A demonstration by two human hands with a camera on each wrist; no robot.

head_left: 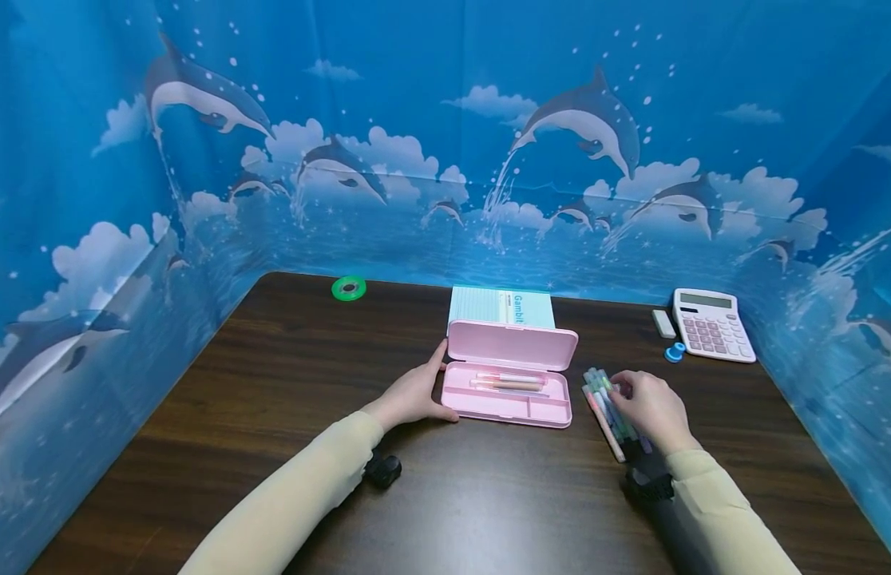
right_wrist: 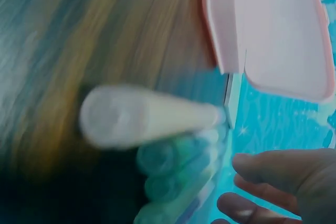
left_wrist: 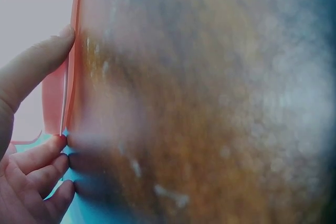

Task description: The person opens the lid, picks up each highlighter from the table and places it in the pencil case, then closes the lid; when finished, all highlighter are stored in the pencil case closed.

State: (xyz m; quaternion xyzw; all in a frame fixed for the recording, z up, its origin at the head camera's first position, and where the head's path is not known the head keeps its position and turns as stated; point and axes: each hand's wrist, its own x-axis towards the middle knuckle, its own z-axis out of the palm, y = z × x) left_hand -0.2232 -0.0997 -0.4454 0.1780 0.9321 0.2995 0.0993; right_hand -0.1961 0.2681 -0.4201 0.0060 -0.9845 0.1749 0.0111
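Observation:
A pink pencil case (head_left: 513, 412) lies on the dark table with its lid (head_left: 513, 345) raised. Several slim pens (head_left: 508, 384) lie in its long back compartment. At the case's left end, my left hand (head_left: 411, 393) is spread with its thumb at the front corner and its fingers toward the hinge. My right hand (head_left: 654, 407) is over a bundle of pastel markers (head_left: 609, 415) right of the case. In the right wrist view its loosely bent fingers (right_wrist: 268, 169) have nothing between them, close beside the markers' far ends. The nearest marker (right_wrist: 131, 115) is pale peach.
Behind the case lies a light blue notebook (head_left: 481, 305). A green tape roll (head_left: 348, 288) is at the back left. At the back right are a white eraser (head_left: 663, 324), a small blue object (head_left: 675, 352) and a calculator (head_left: 714, 326). A dolphin-print curtain (head_left: 417, 144) borders the table.

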